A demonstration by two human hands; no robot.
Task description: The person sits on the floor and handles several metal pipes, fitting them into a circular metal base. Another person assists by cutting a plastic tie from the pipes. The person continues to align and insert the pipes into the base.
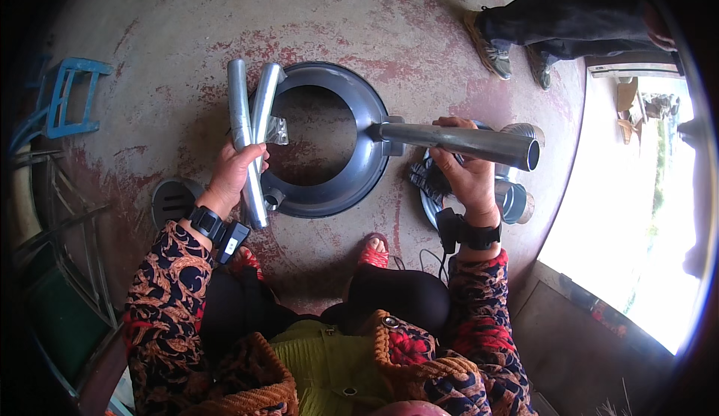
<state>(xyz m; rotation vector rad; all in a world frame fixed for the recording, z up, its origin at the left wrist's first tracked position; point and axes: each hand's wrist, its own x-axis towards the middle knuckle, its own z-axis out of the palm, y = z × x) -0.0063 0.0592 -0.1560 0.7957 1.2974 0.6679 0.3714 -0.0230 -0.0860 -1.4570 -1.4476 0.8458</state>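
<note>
A dark grey metal ring (367,184) with a wide central opening lies on the floor in front of me. My left hand (238,170) is closed around shiny metal pipes (238,101) at the ring's left side; two of them show, forming a narrow V above my fingers. A small plastic bag (278,130) is beside them. My right hand (468,172) is closed around a thicker metal pipe (479,143), held nearly level. Its open end points right, and its other end is at the ring's right edge; whether it is joined there I cannot tell.
Beyond my right hand are round metal pieces (513,200) and dark coiled material (428,180). A blue stool (75,98) and metal frames (71,214) stand at left, near a slotted dark piece (176,200). Another person's legs (562,23) are at upper right, above a bright opening (636,184).
</note>
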